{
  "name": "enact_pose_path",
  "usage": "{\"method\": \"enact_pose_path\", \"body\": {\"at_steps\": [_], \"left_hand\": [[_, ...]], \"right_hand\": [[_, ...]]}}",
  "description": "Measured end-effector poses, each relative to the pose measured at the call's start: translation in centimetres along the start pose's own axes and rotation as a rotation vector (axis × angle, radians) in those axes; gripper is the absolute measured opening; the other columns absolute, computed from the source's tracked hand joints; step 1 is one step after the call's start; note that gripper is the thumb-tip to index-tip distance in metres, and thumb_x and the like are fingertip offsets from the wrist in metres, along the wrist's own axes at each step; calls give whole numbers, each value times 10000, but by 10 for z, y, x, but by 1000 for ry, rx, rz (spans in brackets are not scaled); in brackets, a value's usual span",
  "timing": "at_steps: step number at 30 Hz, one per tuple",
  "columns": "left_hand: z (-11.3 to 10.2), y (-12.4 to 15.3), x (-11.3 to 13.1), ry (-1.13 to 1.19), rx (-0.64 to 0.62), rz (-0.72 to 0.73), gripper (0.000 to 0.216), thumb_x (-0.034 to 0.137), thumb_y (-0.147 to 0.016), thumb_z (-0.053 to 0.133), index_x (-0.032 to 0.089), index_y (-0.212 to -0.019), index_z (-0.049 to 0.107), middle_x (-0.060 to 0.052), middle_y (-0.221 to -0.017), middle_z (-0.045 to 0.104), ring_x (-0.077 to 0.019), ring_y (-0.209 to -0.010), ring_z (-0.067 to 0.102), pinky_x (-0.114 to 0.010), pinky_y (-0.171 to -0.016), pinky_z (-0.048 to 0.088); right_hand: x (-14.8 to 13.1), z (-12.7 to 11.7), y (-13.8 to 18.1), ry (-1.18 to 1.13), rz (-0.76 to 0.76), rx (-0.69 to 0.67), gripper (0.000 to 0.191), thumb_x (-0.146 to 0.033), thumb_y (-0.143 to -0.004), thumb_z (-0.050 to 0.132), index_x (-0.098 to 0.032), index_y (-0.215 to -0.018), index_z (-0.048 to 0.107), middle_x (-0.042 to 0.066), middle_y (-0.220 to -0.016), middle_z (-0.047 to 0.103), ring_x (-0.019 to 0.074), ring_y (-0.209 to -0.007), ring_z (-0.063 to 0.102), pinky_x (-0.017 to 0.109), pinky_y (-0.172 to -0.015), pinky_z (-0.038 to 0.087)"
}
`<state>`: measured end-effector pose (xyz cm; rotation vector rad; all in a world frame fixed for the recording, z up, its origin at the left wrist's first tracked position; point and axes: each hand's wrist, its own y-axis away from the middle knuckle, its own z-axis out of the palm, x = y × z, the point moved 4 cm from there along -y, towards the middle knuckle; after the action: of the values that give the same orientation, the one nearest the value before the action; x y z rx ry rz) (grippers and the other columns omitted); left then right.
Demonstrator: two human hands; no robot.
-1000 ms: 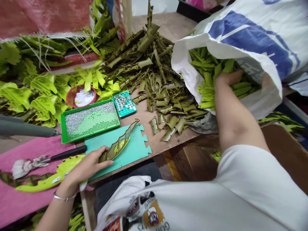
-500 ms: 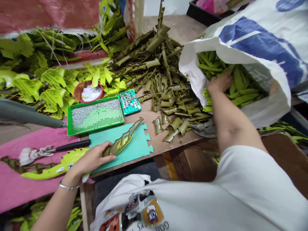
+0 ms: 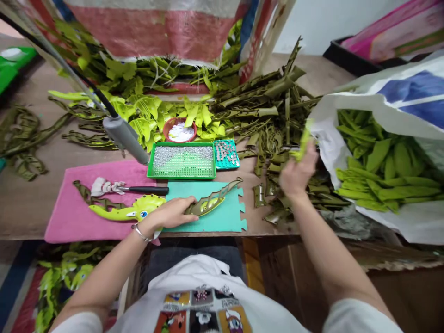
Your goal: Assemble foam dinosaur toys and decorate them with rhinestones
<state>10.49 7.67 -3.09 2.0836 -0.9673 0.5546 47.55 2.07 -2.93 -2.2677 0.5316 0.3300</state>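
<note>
My left hand grips an olive-green plastic toy part with lime-green inside it, lying over a turquoise foam mat. Under and beside that wrist is a lime-green toy head with a blue eye. Raised over olive plastic pieces, my right hand is closed around a lime-green plastic piece, which motion blurs. To its right, a white woven sack gapes open, full of leaf-shaped lime-green pieces.
Behind the mat stand a green tray of small metal bits, a turquoise tray and a red basket of white pieces. A black-handled tool rests on a pink cloth. A grey rod-like arm slants in from the left.
My right hand has come out of the sack and moved left with a lime-green piece in it. The left hand keeps its hold; the view has turned left.
</note>
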Motion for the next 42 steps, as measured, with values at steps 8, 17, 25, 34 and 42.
{"method": "enact_pose_path", "body": {"at_steps": [8, 17, 25, 34, 42], "left_hand": [[-1, -1, -4, 118, 16, 15, 344, 484, -874, 576, 194, -1054, 615, -47, -917, 694, -212, -799, 622, -291, -692, 432], [4, -12, 19, 753, 538, 131, 478, 460, -924, 562, 156, -1286, 493, -147, -1238, 629, -200, -1009, 634, -350, -856, 518], [11, 1, 15, 1044, 555, 174, 428, 504, -853, 677, 135, -1054, 596, -51, -989, 662, -165, -910, 625, -257, -785, 522], [25, 31, 20, 919, 49, 157, 862, 262, -806, 686, 181, -1535, 233, -84, -1096, 655, -125, -795, 624, -244, -696, 519], [14, 16, 28, 830, -72, 284, 872, 284, -819, 649, 189, -1535, 161, -120, -1222, 607, -148, -876, 616, -294, -771, 504]], "right_hand": [[-74, 72, 10, 116, -105, -605, 676, -267, -882, 410, -128, -1540, 341, 196, -1033, 538, 364, -962, 506, 564, -847, 440], [-149, 22, 76, -300, -256, -563, 671, -339, -976, 323, -285, -1610, 108, 112, -1016, 532, 298, -934, 478, 509, -880, 451], [-203, -14, 145, -483, -390, -619, 863, -267, -945, 461, -257, -1601, -100, 169, -1289, 544, 334, -1132, 536, 547, -980, 494], [-192, -46, 129, -682, -650, -667, 613, -168, -921, 587, -424, -1459, 446, 53, -1344, 635, 264, -1311, 558, 576, -1129, 438], [-187, -41, 116, -768, -646, -676, 470, -149, -902, 635, -276, -1352, 588, 113, -1171, 702, 229, -1071, 676, 413, -905, 583]]}}
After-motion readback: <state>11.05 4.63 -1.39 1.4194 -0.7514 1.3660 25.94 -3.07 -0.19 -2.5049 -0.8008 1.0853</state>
